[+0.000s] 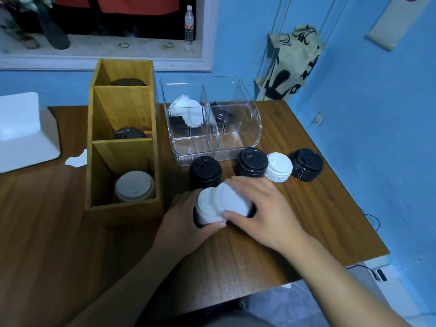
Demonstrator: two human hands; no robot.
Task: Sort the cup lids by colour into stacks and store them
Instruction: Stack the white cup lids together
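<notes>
My left hand [181,220] grips a stack of lids with white lids [207,208] on top and black ones showing below, near the table's front. My right hand [262,208] pinches a tilted white lid [232,199] at the top of that stack, thumb on its near rim. Behind stand three black lid stacks [205,171] [252,161] [306,164] and a small white stack [278,167]. The wooden organiser [122,114] holds white lids [134,188] in its front compartment and dark lids [128,133] in the two behind.
A clear plastic bin [212,128] behind the stacks holds tilted white lids [188,112] and dark items. A white box [26,133] sits at the far left, with a paper scrap [75,159] beside it. The table edge [354,199] runs along the right.
</notes>
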